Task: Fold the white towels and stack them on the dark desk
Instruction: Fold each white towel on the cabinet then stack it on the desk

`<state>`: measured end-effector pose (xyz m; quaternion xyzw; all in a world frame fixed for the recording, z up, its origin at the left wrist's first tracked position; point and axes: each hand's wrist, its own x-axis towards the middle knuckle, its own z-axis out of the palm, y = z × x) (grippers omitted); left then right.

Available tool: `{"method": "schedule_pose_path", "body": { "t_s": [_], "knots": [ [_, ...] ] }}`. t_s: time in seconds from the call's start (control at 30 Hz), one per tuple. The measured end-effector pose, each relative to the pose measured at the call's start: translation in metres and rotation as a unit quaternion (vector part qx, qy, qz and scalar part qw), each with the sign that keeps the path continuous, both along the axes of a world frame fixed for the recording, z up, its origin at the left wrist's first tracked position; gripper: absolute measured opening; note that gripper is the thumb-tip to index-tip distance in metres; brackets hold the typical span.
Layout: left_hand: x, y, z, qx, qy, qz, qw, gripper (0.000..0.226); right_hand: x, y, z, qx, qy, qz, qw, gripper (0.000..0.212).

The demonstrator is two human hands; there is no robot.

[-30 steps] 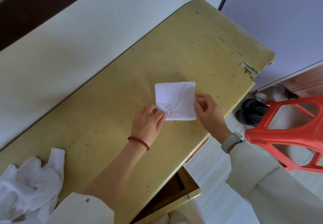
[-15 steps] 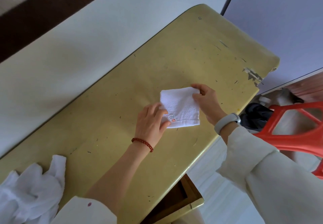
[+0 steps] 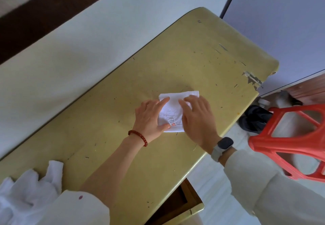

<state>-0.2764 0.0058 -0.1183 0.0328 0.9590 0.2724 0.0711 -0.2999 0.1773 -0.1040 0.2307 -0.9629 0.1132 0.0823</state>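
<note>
Scuffed yellow-green desk top [image 3: 202,63] carries small folded white terry towel [image 3: 173,112], mid-desk near front edge. My left hand [image 3: 149,117] and right hand [image 3: 197,117] press it flat, fingers extended, gripping nothing. I judge it light, soft, floppy; best lifted by folded edges. Crumpled white towels [image 3: 29,188] wait left, count unclear.

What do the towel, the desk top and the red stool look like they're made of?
Towel: white looped terry cloth, probably cotton, with a sewn label. Desk top: likely wood or board under glossy yellow-green paint, chipped and scratched at the corner. Stool: moulded red plastic, smooth and slightly shiny, one piece.
</note>
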Motion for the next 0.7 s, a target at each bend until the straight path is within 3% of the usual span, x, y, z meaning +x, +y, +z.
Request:
{"method": "schedule_pose_path", "body": {
  "t_s": [0.3, 0.47, 0.6, 0.7],
  "knots": [
    [-0.02, -0.005, 0.01, -0.062, -0.136, -0.031, 0.988, 0.114, 0.014, 0.004, -0.036, 0.098, -0.103, 0.016, 0.99, 0.051],
    [-0.026, -0.005, 0.014, -0.124, -0.148, -0.055, 0.98, 0.116, 0.014, 0.004, -0.036, 0.107, -0.103, 0.019, 0.989, 0.053],
    [-0.022, -0.008, 0.016, -0.114, -0.098, -0.028, 0.988, 0.095, 0.016, 0.001, -0.031, 0.083, -0.12, 0.013, 0.989, 0.052],
    [-0.015, -0.011, 0.011, -0.102, 0.041, -0.004, 0.994, 0.062, 0.016, -0.001, -0.026, 0.028, -0.111, 0.009, 0.993, 0.05]
  ]
}}
